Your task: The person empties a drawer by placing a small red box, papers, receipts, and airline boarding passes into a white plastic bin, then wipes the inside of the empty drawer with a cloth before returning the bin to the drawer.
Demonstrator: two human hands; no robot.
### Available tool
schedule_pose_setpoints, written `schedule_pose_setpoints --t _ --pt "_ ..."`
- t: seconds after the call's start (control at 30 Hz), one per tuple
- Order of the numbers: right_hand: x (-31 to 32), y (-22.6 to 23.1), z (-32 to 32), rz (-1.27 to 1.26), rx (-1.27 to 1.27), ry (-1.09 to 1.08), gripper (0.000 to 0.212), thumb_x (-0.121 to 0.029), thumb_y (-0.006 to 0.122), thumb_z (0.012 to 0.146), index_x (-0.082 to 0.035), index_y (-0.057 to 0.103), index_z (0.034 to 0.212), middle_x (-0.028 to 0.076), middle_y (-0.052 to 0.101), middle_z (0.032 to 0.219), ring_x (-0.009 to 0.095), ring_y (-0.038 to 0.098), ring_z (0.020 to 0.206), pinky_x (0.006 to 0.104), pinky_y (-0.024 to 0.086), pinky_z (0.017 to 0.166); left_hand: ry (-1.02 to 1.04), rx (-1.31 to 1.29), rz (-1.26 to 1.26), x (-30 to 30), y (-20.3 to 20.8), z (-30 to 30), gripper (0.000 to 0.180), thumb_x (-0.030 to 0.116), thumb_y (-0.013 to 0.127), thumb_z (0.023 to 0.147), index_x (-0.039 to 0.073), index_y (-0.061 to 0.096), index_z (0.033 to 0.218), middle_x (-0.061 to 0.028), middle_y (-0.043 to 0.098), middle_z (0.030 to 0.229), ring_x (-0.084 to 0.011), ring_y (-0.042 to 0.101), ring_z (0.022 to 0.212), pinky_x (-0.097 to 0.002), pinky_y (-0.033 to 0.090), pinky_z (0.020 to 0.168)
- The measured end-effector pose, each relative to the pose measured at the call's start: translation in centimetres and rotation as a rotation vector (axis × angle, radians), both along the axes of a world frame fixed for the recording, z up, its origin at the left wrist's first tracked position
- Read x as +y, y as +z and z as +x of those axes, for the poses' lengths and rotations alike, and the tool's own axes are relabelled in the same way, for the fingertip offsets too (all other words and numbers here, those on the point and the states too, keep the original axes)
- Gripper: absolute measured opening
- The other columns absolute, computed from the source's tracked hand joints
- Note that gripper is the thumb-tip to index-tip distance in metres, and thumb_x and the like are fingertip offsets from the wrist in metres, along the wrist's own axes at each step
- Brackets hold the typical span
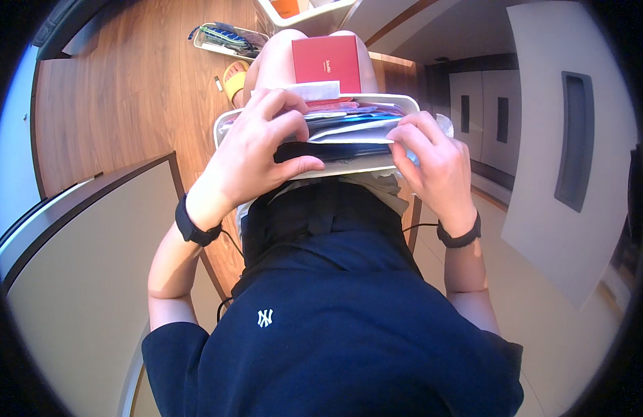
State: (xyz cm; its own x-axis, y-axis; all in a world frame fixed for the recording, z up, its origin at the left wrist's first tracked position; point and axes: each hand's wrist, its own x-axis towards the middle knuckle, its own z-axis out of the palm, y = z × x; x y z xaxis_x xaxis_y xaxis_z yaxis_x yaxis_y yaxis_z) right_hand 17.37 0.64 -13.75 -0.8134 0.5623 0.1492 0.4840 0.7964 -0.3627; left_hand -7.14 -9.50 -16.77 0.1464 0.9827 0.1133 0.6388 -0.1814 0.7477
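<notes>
A white bin [346,167] stands upright on my lap, packed with papers, envelopes and thin plastic sleeves on edge. My left hand [269,132] reaches over its left side, thumb and fingers spread apart around a gap between the papers. With my right hand [432,153] I pinch the right end of a white paper or envelope [356,132] that leans in the bin. A white card [314,90] sticks up at the back, close to my left fingers. Flat on my thighs beyond the bin lies a red box [326,62].
A small basket of dark and blue items [231,42] stands on the wood floor [119,118], far left. Another white container [314,15] is ahead of my knees. A yellow slipper [234,82] shows by my left leg. Pale panels [92,257] flank me on both sides.
</notes>
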Motion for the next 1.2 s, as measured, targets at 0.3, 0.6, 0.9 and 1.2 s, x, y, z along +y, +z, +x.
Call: schedule_pose_setpoints --t 0.3,0.6,0.9,1.2 --pt "0.1 0.0 0.3 -0.045 -0.066 -0.109 0.008 -0.012 0.069 0.079 -0.011 0.062 0.084 0.004 0.058 0.085 0.024 0.063 0.065 0.0342 0.05 0.055 -0.009 0.151 0.002 -1.0 1.2 1.3 0.044 0.018 0.08 0.066 0.011 0.055 0.101 -0.0116 0.047 0.122 -0.0344 0.044 0.115 -0.0451 0.041 0.095" --pt "-0.5 0.2 1.1 -0.159 -0.09 -0.07 0.021 -0.013 0.072 0.075 -0.011 0.061 0.093 0.005 0.056 0.087 0.025 0.063 0.069 0.0359 0.05 0.057 0.033 0.464 -0.075 -3.4 0.4 3.8 0.093 0.021 0.081 0.062 0.01 0.035 0.142 -0.012 0.034 0.147 -0.0362 0.022 0.14 -0.0526 0.012 0.115" --pt "-0.9 0.4 1.4 -0.134 -0.057 -0.164 0.066 -0.024 0.08 0.067 -0.017 0.054 0.127 0.007 0.051 0.109 0.027 0.062 0.08 0.0359 0.053 0.063 0.213 0.586 0.065 -4.4 -2.4 4.3 0.049 0.003 0.054 0.08 0.005 0.05 0.129 -0.0131 0.055 0.123 -0.0288 0.052 0.115 -0.042 0.042 0.096" --pt "-1.9 -0.3 0.3 -0.132 -0.157 -0.045 0.057 -0.028 0.077 0.071 -0.018 0.057 0.124 0.007 0.054 0.121 0.028 0.065 0.083 0.0373 0.054 0.065 0.155 0.376 0.067 -4.0 -2.9 3.6 0.035 0.0 0.055 0.077 0.002 0.053 0.112 -0.0127 0.062 0.109 -0.0272 0.059 0.101 -0.0391 0.046 0.089"
